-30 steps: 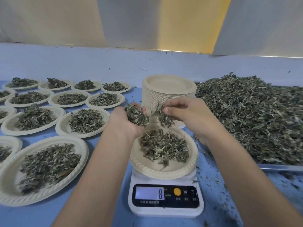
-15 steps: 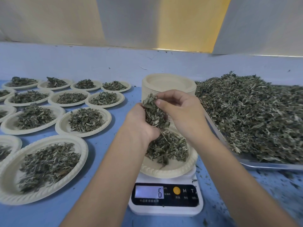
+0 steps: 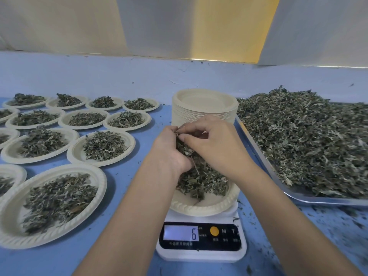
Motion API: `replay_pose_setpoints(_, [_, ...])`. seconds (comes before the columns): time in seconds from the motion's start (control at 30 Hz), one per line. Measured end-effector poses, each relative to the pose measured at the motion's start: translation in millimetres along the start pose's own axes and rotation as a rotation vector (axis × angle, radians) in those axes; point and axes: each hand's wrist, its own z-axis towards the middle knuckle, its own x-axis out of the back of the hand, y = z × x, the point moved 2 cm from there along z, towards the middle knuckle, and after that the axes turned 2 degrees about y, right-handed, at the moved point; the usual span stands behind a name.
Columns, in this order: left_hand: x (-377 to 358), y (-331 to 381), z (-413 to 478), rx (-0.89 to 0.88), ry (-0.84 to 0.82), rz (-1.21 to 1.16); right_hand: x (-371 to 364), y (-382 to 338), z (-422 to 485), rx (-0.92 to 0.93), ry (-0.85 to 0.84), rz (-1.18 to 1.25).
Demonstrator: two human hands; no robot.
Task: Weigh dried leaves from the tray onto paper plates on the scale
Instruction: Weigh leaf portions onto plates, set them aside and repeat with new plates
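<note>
On the scale (image 3: 201, 254), plate (image 3: 202, 209) reads 6; left hand (image 3: 169, 151) grips leaves (image 3: 184, 149), right hand (image 3: 216, 145) pinches them; filled plates (image 3: 78, 151) alongside, tray (image 3: 318, 201) heaped.

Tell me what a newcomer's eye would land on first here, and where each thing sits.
The two hands meet at centre: the left hand holds a clump of leaves and the right hand picks at it, above the paper plate on the scale, which reads 6. To their right a metal tray is heaped with dried leaves; to the left, filled plates lie in rows.
</note>
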Motion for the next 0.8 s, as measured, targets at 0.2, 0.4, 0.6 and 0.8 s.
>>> replay_pose_setpoints(0.2, [4, 7, 1, -0.043, -0.021, -0.064, 12, 3, 3, -0.065, 0.087, 0.325])
replay_pose_setpoints(0.4, [3, 8, -4, -0.07, 0.001, -0.036, 10, 4, 2, -0.034, 0.054, 0.233])
replay_pose_setpoints(0.6, [-3, 0, -9, -0.057, 0.054, 0.131, -2, 2, 0, 0.105, 0.041, -0.141])
replay_pose_setpoints(0.8, [-2, 0, -2, -0.028, -0.011, 0.063, -2, 4, 0, 0.058, 0.092, -0.038])
